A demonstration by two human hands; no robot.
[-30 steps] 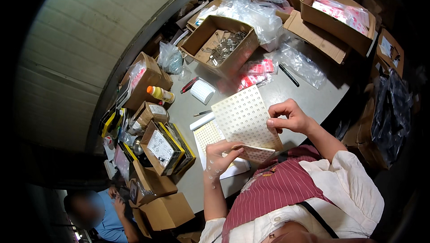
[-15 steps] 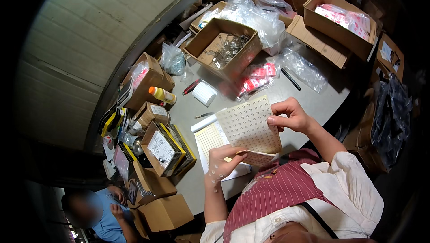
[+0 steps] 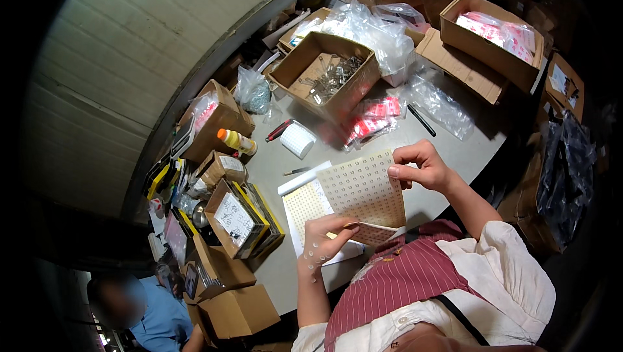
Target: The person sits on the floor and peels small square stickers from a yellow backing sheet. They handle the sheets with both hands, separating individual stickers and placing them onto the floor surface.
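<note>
My right hand (image 3: 423,165) pinches the upper right edge of a pale yellow sticker sheet (image 3: 363,186) printed with rows of small marks. At the sheet's lower edge, my left hand (image 3: 324,238) has thumb and fingers closed on a folded-over part. Several small round clear stickers (image 3: 314,256) cling to the back of my left hand and wrist. Under the raised sheet, to the left, another yellow sticker sheet (image 3: 304,204) lies on a white paper pad (image 3: 290,186), partly covered by the held sheet and my left hand.
Beyond the sheets lie a label roll (image 3: 298,140), a red cutter (image 3: 279,130), a black pen (image 3: 422,120) and red-white packets (image 3: 373,121). An open carton (image 3: 285,79) holds metal parts. Boxes (image 3: 224,222) line the left side, near a person in blue (image 3: 159,313).
The held sheet's upper edge has dipped slightly, with both hands keeping their hold. At lower left, the other person's hands have shifted, and one is no longer seen.
</note>
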